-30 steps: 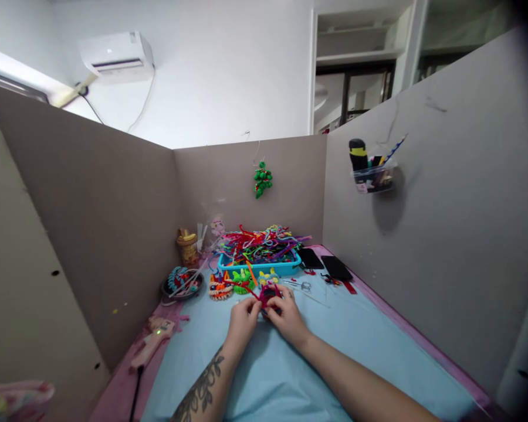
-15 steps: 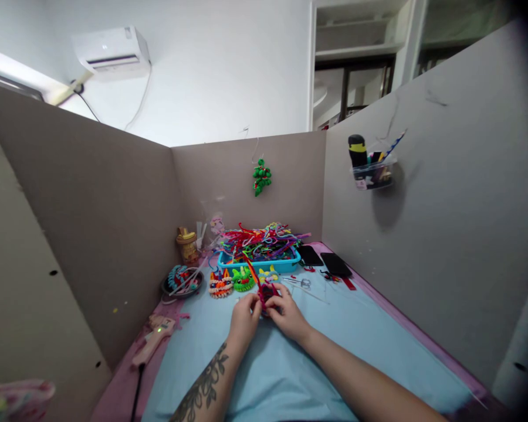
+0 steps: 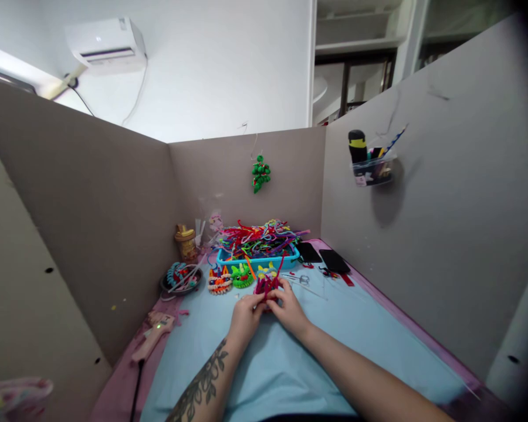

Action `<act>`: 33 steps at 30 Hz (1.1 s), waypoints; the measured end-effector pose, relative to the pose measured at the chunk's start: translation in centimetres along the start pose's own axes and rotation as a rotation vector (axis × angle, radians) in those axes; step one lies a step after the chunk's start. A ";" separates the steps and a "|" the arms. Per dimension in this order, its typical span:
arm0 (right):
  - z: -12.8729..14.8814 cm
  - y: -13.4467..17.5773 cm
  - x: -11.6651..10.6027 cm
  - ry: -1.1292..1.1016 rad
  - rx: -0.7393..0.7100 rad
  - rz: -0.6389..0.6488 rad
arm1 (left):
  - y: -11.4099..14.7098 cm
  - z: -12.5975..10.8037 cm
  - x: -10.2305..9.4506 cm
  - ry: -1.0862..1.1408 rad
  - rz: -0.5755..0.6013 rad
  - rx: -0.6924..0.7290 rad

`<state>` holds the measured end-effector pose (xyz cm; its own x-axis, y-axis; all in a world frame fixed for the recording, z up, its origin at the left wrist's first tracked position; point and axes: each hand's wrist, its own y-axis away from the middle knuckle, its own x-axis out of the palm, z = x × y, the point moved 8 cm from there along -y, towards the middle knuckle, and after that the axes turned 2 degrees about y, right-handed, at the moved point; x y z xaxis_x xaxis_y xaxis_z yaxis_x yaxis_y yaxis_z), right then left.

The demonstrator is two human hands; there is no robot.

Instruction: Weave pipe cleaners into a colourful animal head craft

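Fingers of both hands are closed on a magenta pipe-cleaner craft piece [image 3: 264,285] just above the blue cloth. My left hand [image 3: 245,315] pinches its near left side, while my right hand [image 3: 289,310] pinches it from the right, the fingertips almost meeting. A dark red stem end sticks up from the piece, and an orange stem [image 3: 250,266] rises on its left. My fingers cover part of its lower side. Right behind it sit finished-looking pipe-cleaner figures: an orange one [image 3: 220,281], a green one [image 3: 242,275] and a yellow-and-blue one [image 3: 267,271].
A blue tray [image 3: 229,262] heaped with coloured pipe cleaners stands at the back. Scissors [image 3: 304,280] and two black phones [image 3: 334,261] lie to the right. On the left are a dark bowl [image 3: 181,287] and a pink glue gun [image 3: 152,340] with a cord. Grey partitions enclose the table.
The piece has turned in my hands, and its raised stem now leans right instead of left. My fingertips have come closer together. The whole view has shifted slightly.
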<state>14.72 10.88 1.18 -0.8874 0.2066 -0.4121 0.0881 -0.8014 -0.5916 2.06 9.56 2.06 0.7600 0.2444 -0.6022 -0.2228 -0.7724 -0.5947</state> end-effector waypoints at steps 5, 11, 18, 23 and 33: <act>0.2 0.0 0.2 -0.026 -0.057 0.043 | 0.2 0.4 0.2 -0.036 -0.025 -0.051; 0.1 -0.2 -0.2 -0.078 -0.034 0.013 | 0.3 0.5 0.5 -0.017 -0.019 -0.114; 0.0 -0.2 -0.5 -0.102 -0.016 -0.012 | 0.3 0.4 0.7 -0.015 -0.017 -0.117; -0.2 -0.3 -0.9 -0.092 -0.016 -0.083 | 0.3 0.7 0.2 0.035 -0.071 -0.163; -0.7 -0.2 -1.4 -0.013 -0.027 -0.158 | 0.2 0.7 -0.1 0.114 -0.111 -0.191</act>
<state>16.29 11.11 1.36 -0.8972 0.3211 -0.3033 -0.0409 -0.7441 -0.6668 1.53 9.78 1.64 0.8398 0.2744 -0.4685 -0.0233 -0.8439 -0.5360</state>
